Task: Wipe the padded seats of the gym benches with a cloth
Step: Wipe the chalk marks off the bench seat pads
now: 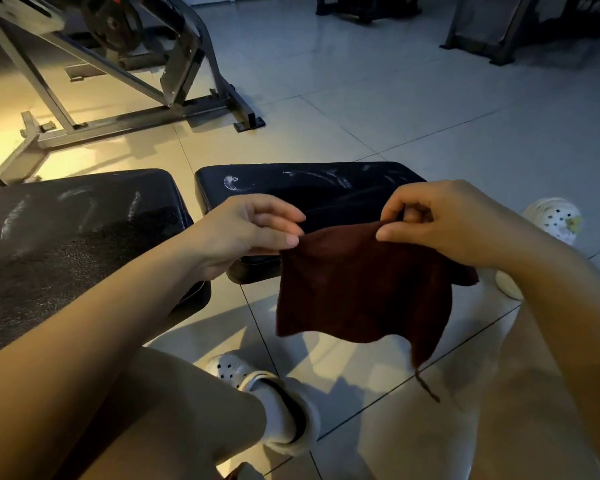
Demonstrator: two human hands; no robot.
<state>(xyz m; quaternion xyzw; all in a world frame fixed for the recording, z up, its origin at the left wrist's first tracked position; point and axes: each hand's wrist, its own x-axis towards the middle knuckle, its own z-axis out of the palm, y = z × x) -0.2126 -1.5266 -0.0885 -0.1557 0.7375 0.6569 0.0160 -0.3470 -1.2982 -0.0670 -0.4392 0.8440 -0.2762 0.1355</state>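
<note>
A dark red cloth (357,289) hangs in the air in front of me, spread between both hands. My left hand (246,230) pinches its upper left corner and my right hand (440,220) pinches its upper edge on the right. A loose thread dangles from its lower right corner. Behind the cloth lies a black padded bench seat (291,185) with white smear marks on top. A second black padded seat (66,223), also streaked white, lies to the left under my left forearm.
A grey steel gym machine frame (125,98) with a weight plate stands on the tiled floor at the back left. More equipment bases stand at the back right (492,46). My legs and white clogs (232,368) are below the cloth.
</note>
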